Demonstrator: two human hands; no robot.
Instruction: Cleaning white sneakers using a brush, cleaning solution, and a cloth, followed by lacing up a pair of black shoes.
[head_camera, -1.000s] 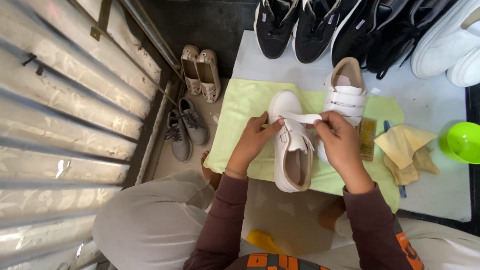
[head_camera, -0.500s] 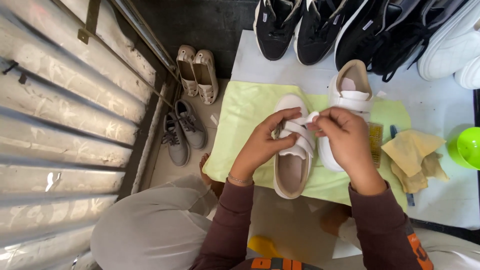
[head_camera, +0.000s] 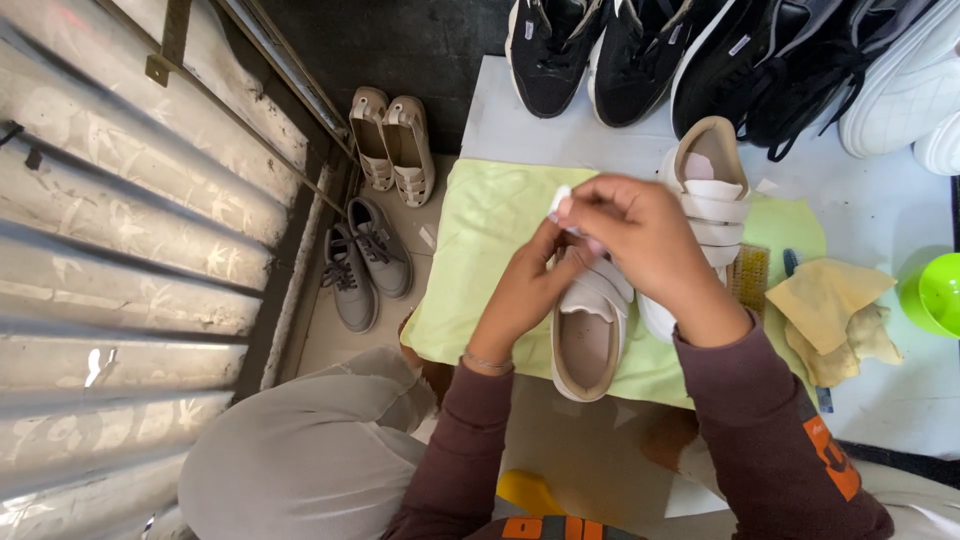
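On the green cloth (head_camera: 480, 215) | near white strap shoe (head_camera: 588, 335) sits mid-desk | your left hand (head_camera: 535, 285) steadies its upper | right hand (head_camera: 640, 235) pinches strap end (head_camera: 560, 203) | pull flat, press evenly.

Bright, even daylight fills the scene, strongest on the white table (head_camera: 880, 215) at its right edge, where the surface nearly washes out, and glinting in streaks on the corrugated metal shutter (head_camera: 120, 250) at left. Shadows are soft; the top edge behind the table's far corner falls to near black. The right hand (head_camera: 640, 235) is slightly motion-blurred, and straight lines bow toward the frame's edges.
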